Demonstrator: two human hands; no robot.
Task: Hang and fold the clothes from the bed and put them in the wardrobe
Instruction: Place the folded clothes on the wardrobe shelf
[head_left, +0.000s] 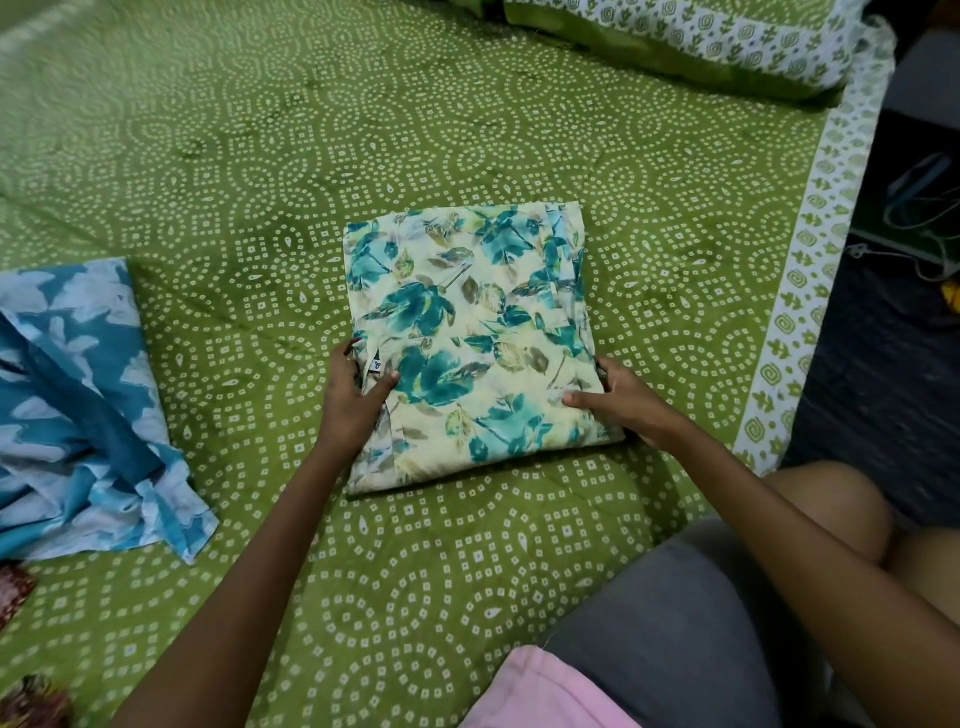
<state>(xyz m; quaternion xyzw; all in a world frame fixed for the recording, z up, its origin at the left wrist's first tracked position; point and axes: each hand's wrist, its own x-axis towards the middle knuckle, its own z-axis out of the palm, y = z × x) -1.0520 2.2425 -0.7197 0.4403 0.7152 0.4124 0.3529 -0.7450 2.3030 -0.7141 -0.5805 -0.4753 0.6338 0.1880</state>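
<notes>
Green dotted cotton bedsheet (467, 130) carries the work; folding step nearly done on one garment.

Largest first: the sheet spreads past both hands on all sides, with a green-and-white printed pillow (701, 41) well beyond the fingertips. A crumpled blue-and-white printed garment (78, 405) lies unfolded well outboard of the left hand (353, 395). Between the hands sits the cream garment with teal flower print (467, 338), folded to a flat rectangle. Left hand grips its near-left edge, thumb on top by the white label (376, 366), fingers curled round the edge. Right hand (618, 400) grips the near-right edge likewise, thumb on top, fingers tucked beneath. Judgement: fold complete; next move calls for an even two-handed lift, keeping layers stacked, toward the wardrobe (not in view).
</notes>
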